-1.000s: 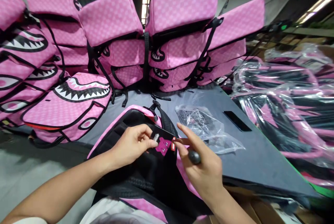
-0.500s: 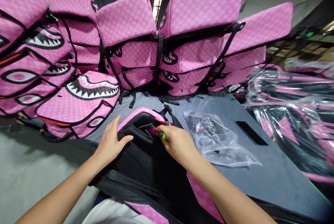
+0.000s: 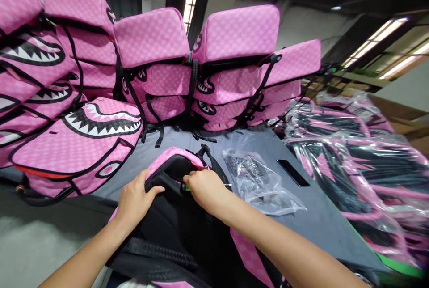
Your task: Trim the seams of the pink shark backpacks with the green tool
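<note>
A pink and black backpack (image 3: 187,230) lies in front of me on the grey table, its black side facing up. My left hand (image 3: 137,194) grips the pink-trimmed edge at its left, thumb on the black padding and fingers outside. Over the upper right of the black padding, my right hand (image 3: 205,189) is closed around a screwdriver-like tool (image 3: 185,187). The tool's black and green handle end sticks out on the left of the fist, and a thin metal end shows on the right. What lies beneath the right hand is hidden.
Stacked pink backpacks (image 3: 239,33) line the table's far side, and another with a shark mouth (image 3: 83,145) lies at the left. Right of my hands are a clear plastic bag (image 3: 261,180) and a black phone (image 3: 293,172). Plastic-wrapped backpacks (image 3: 362,163) are piled beyond the table's right edge.
My right hand has turned, so the tool now lies crosswise with its metal end to the right. The left hand keeps its place on the backpack's edge. The view has shifted.
</note>
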`<move>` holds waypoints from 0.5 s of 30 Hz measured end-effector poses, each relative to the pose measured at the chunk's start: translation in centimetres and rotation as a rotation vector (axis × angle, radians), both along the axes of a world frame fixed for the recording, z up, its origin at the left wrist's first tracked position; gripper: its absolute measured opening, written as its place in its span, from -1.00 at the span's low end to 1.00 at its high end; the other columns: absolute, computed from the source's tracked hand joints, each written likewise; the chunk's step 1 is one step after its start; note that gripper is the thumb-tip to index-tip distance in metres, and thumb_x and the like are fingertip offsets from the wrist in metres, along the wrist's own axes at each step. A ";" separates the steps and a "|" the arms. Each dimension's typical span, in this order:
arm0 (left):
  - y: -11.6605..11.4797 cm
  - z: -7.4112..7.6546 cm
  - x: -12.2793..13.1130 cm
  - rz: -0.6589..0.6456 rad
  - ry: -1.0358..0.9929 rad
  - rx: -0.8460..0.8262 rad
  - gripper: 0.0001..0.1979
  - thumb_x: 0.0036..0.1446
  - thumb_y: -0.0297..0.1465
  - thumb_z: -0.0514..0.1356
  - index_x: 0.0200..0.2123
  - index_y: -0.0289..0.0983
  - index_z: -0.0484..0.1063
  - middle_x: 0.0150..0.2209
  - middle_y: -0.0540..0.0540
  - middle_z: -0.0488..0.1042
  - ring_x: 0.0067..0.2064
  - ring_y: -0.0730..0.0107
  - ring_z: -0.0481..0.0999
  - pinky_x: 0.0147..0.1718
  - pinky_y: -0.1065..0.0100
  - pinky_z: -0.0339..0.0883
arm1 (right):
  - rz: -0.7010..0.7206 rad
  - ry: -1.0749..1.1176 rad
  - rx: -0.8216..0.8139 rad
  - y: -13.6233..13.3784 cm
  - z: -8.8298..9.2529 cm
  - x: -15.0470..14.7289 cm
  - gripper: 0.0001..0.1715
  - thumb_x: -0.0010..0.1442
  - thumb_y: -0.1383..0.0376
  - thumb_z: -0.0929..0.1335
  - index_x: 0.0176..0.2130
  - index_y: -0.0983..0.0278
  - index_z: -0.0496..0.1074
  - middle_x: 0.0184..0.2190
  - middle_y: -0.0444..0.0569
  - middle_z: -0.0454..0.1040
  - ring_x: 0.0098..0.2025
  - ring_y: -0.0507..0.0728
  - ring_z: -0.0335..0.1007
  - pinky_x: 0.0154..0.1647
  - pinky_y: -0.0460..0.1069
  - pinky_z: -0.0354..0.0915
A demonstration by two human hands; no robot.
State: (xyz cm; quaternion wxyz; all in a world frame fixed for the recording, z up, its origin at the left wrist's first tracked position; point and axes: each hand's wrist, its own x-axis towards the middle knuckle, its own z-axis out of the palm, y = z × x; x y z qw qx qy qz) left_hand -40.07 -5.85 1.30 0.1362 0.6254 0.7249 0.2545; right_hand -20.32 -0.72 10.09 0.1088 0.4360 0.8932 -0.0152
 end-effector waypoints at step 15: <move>0.1 -0.1 -1.4 -0.050 0.057 -0.021 -0.51 0.24 0.00 0.08 0.09 -0.17 0.30 -0.18 -0.15 0.61 -0.13 -0.02 0.62 -0.28 0.25 0.36 | 0.212 0.133 0.047 0.8 -0.1 -1.6 -0.78 0.21 0.46 0.32 -0.17 0.30 0.53 -0.29 0.07 0.62 -0.22 0.19 0.55 -0.30 -0.02 0.29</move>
